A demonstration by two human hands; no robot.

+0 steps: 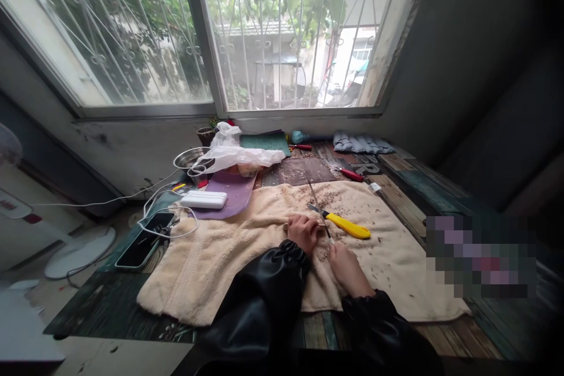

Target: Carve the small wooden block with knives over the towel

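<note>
My left hand (304, 232) is closed around a small piece of wood, resting on a cream towel (220, 252). My right hand (346, 264) is closed on a thin long tool (318, 205) whose shaft points away toward the window. A yellow utility knife (346, 225) lies on the towel just beyond both hands. Dark shavings are scattered over the towel around the hands. Both arms wear black shiny sleeves.
A white power bank (203, 199) lies on a purple mat (231, 191), with a phone (145, 239) to the left. Metal bowls (190, 160), a plastic bag (240, 157), a green cutting mat (264, 142), red-handled tools (352, 174) and a grey cloth (361, 143) stand by the window.
</note>
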